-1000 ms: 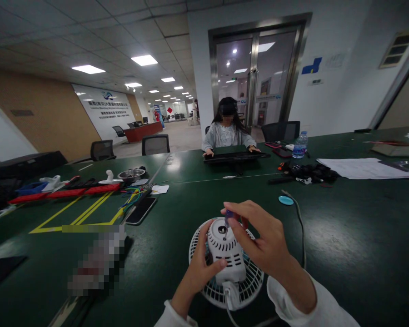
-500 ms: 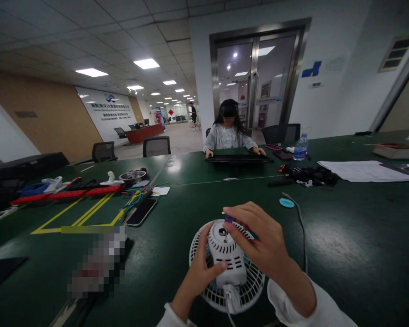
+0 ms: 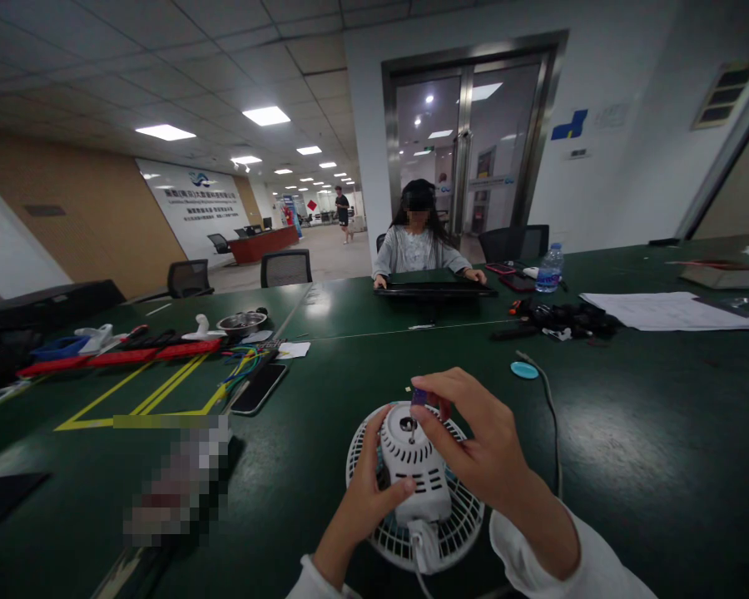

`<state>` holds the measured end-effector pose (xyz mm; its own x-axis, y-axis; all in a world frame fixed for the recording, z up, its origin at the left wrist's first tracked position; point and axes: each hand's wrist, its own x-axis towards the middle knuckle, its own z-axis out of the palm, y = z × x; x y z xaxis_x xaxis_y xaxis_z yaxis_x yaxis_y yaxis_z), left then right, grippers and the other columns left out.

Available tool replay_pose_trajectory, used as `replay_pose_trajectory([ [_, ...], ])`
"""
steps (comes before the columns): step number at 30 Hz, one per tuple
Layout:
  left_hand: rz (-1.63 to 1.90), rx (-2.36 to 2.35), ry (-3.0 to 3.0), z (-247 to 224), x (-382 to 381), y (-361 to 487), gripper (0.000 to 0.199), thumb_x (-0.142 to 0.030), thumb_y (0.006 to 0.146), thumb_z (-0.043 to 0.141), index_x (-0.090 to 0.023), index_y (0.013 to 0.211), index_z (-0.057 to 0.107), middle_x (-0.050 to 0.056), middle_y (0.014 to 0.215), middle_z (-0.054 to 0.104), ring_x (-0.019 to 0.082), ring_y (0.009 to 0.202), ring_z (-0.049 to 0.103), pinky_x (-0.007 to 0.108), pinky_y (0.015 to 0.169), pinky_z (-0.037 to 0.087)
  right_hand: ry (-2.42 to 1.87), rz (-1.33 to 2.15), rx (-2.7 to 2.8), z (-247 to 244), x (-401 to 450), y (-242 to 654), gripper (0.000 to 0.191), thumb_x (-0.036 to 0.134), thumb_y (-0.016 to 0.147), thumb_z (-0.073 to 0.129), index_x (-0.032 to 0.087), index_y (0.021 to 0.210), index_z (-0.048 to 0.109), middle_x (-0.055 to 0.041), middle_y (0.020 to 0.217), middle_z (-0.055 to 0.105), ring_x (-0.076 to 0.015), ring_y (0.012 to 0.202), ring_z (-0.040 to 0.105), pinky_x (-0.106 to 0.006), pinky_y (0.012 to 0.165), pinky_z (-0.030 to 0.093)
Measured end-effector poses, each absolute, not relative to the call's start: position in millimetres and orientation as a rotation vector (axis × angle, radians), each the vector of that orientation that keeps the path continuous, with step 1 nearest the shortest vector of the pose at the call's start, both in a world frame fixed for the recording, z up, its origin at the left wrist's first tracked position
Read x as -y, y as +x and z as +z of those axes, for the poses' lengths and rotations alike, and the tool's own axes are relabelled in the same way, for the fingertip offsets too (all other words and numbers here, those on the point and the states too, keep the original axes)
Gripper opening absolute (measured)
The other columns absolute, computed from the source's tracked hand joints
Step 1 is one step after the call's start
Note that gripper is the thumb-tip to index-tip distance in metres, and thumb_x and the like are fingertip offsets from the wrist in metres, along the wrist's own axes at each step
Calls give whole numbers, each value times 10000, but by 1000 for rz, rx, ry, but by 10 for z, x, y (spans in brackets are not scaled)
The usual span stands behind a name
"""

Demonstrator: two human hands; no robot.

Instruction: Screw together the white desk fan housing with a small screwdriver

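A white fan point(image 3: 421, 499) lies with its round grille down on the green table, the motor housing facing up. My left hand point(image 3: 371, 491) is wrapped around the housing from the left, thumb and fingers on its sides. My right hand point(image 3: 474, 433) pinches the purple handle of a small screwdriver point(image 3: 419, 398) between thumb and fingertips. Its thin shaft points down at the top part of the housing, near a dark round opening. Whether the tip sits in a screw is too small to tell.
Left of the fan are a phone point(image 3: 260, 388), coloured wires and a metal bowl point(image 3: 242, 322). A teal disc point(image 3: 524, 370) and grey cable point(image 3: 553, 416) lie to the right. Across the table point(image 3: 349, 366), a person sits behind a monitor point(image 3: 435, 289).
The fingers of my right hand have shifted slightly on the purple handle. My left hand and the fan stay put. A distant standing person has moved a little left.
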<state>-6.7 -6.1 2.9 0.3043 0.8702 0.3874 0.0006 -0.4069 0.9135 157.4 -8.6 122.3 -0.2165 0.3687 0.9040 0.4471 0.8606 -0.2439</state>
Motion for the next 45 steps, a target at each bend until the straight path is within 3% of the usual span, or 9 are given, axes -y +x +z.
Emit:
replay_pose_trajectory([
  [8, 1220, -819, 1697, 27, 52, -82, 773, -470, 750, 623, -229, 1368, 226, 100, 1447, 264, 325, 1336, 237, 459, 1103, 209, -651, -52, 1824, 1230, 116, 1573, 198, 135, 830, 534, 196, 1017, 516, -41, 873, 657, -132, 702, 592, -265, 585, 506],
  [17, 1219, -794, 1659, 15, 45, -78, 771, -448, 739, 641, -252, 1368, 240, 88, 1434, 298, 318, 1316, 289, 431, 1074, 283, -676, -98, 1791, 1192, 81, 1573, 147, 185, 827, 560, 192, 964, 506, -11, 748, 613, -109, 594, 545, -243, 535, 481],
  [24, 1235, -802, 1689, 21, 52, -72, 764, -481, 744, 626, -246, 1364, 247, 91, 1427, 305, 320, 1322, 268, 446, 1095, 234, -580, -97, 1816, 1202, 83, 1582, 174, 122, 826, 558, 198, 978, 521, -26, 789, 639, -123, 674, 582, -246, 566, 498],
  [30, 1236, -816, 1706, -16, 37, -73, 772, -493, 743, 621, -243, 1364, 235, 97, 1447, 259, 321, 1329, 249, 456, 1099, 215, -558, -52, 1854, 1198, 96, 1595, 293, 56, 815, 525, 180, 1080, 526, -67, 936, 664, -142, 808, 602, -279, 644, 521],
  [45, 1225, -832, 1678, 23, 56, -75, 784, -490, 736, 626, -234, 1365, 234, 99, 1437, 283, 329, 1326, 254, 461, 1092, 230, -643, -80, 1813, 1216, 104, 1573, 228, 112, 817, 538, 196, 1029, 519, -49, 876, 646, -142, 735, 596, -274, 590, 511],
])
